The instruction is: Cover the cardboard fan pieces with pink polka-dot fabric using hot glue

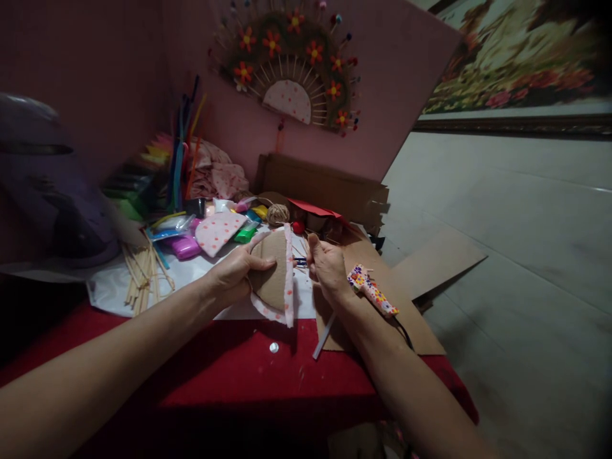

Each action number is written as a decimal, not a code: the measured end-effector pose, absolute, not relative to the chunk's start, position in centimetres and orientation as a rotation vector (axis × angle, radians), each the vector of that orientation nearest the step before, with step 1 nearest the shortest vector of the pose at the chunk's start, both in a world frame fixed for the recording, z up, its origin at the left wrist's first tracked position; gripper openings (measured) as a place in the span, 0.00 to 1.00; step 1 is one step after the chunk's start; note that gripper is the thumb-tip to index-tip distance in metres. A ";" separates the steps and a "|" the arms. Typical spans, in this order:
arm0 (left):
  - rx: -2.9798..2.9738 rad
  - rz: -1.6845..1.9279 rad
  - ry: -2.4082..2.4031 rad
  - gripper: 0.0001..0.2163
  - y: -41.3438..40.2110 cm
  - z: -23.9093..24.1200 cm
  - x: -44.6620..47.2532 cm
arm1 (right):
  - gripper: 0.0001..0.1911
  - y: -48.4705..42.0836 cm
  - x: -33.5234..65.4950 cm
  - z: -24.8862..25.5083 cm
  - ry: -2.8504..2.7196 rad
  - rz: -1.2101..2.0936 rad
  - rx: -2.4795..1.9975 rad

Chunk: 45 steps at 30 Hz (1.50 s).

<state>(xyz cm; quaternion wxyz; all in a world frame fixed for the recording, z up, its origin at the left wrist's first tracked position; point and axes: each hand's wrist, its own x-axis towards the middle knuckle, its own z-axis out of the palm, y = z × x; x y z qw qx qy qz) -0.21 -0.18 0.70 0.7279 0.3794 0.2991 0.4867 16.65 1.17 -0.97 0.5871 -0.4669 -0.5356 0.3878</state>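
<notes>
My left hand [238, 266] grips a brown cardboard half-disc [272, 277] edged with pink dotted cloth, holding it upright above the white sheet [115, 290]. My right hand [326, 266] is closed around a glue gun with a flowery patterned handle [371, 291]; its blue tip [300, 261] points at the straight cloth edge of the half-disc. A white glue stick [324, 336] pokes out behind the wrist. Both hands work over the red table [268, 376].
A second pink dotted half-disc [218, 232], bamboo sticks [141, 274], a twine ball [278, 214], clay packets, pipe cleaners [182, 153] and cloth crowd the back left. Cardboard sheets [430, 261] lie right. A pink board with a flower fan ornament [291, 64] stands behind.
</notes>
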 end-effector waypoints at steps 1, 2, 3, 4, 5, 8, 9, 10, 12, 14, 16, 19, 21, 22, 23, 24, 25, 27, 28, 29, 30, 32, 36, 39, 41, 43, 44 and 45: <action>0.859 1.062 0.652 0.28 -0.2 0.6 -0.2 | 0.30 1.2 16.7 -1.0 -1.247 0.890 -1.087; 0.885 1.045 0.640 0.28 -0.3 0.6 -0.2 | 0.31 1.2 16.7 -1.0 -1.249 0.887 -1.080; 0.910 1.024 0.627 0.28 -0.4 0.5 -0.2 | 0.31 1.2 16.7 -1.0 -1.255 0.896 -1.064; 0.932 1.001 0.616 0.28 -0.5 0.5 -0.1 | 0.30 1.3 16.6 -1.0 -1.266 0.921 -1.037; 0.948 0.983 0.609 0.28 -0.7 0.6 -0.1 | 0.28 1.3 16.6 -1.1 -1.279 0.958 -1.001; 0.965 0.948 0.614 0.28 -1.1 0.7 0.2 | 0.23 1.4 16.5 -1.0 -1.290 1.039 -0.883; 0.966 0.935 0.614 0.28 -1.3 0.8 0.3 | 0.21 1.4 16.4 -1.0 -1.285 1.043 -0.864; 0.968 0.923 0.608 0.28 -1.4 0.8 0.3 | 0.21 1.4 16.4 -1.0 -1.275 1.041 -0.856; 0.973 0.911 0.592 0.28 -1.5 0.7 0.4 | 0.20 1.4 16.3 -1.0 -1.254 1.023 -0.870; 0.977 0.913 0.577 0.27 -1.6 0.6 0.5 | 0.21 1.3 16.2 -1.0 -1.229 0.987 -0.899; 0.981 0.916 0.568 0.27 -1.5 0.5 0.5 | 0.23 1.3 16.2 -1.1 -1.218 0.955 -0.924; 0.990 0.935 0.552 0.28 -1.4 0.4 0.6 | 0.26 1.3 16.2 -1.2 -1.240 0.980 -0.924; 0.999 0.964 0.546 0.28 -1.3 0.5 0.6 | 0.28 1.2 16.2 -1.2 -1.281 1.003 -0.905; 1.007 0.977 0.545 0.27 -1.3 0.5 0.6 | 0.27 1.1 16.2 -1.1 -1.304 1.008 -0.891; 1.020 0.987 0.547 0.25 -1.2 0.5 0.6 | 0.26 1.0 16.2 -1.1 -1.328 1.009 -0.876; 1.036 0.994 0.554 0.24 -1.2 0.5 0.6 | 0.24 0.9 16.2 -1.0 -1.347 1.009 -0.861; 1.053 1.000 0.563 0.22 -1.1 0.5 0.6 | 0.21 0.8 16.1 -0.9 -1.354 1.005 -0.850; 1.084 1.007 0.573 0.18 -1.1 0.3 0.6 | 0.18 0.5 16.1 -0.8 -1.336 0.984 -0.837; 1.100 1.007 0.572 0.16 -1.1 0.2 0.6 | 0.17 0.3 16.0 -0.7 -1.323 0.974 -0.832; 1.116 1.002 0.567 0.15 -1.1 0.2 0.6 | 0.16 0.2 16.0 -0.7 -1.308 0.963 -0.828; 1.132 0.995 0.561 0.13 -1.1 0.1 0.5 | 0.15 0.1 16.0 -0.7 -1.296 0.956 -0.827; 1.156 0.982 0.563 0.12 -1.2 0.1 0.5 | 0.15 0.0 15.9 -0.6 -1.283 0.954 -0.828; 1.123 0.977 0.553 0.13 -1.3 0.1 0.5 | 0.19 -0.1 15.8 -0.5 -1.266 0.939 -0.847; 1.062 0.989 0.524 0.15 -1.3 0.3 0.6 | 0.26 0.0 15.8 -0.3 -1.224 1.000 -0.839; 1.047 1.023 0.520 0.15 -1.3 0.4 0.6 | 0.27 0.0 15.8 -0.3 -1.229 1.038 -0.833; 1.054 1.054 0.518 0.14 -1.2 0.5 0.6 | 0.23 0.0 15.8 -0.4 -1.271 1.045 -0.829; 1.060 1.061 0.518 0.14 -1.2 0.5 0.6 | 0.20 0.0 15.8 -0.5 -1.293 1.043 -0.825; 1.066 1.064 0.518 0.14 -1.2 0.5 0.5 | 0.17 0.0 15.8 -0.5 -1.308 1.041 -0.822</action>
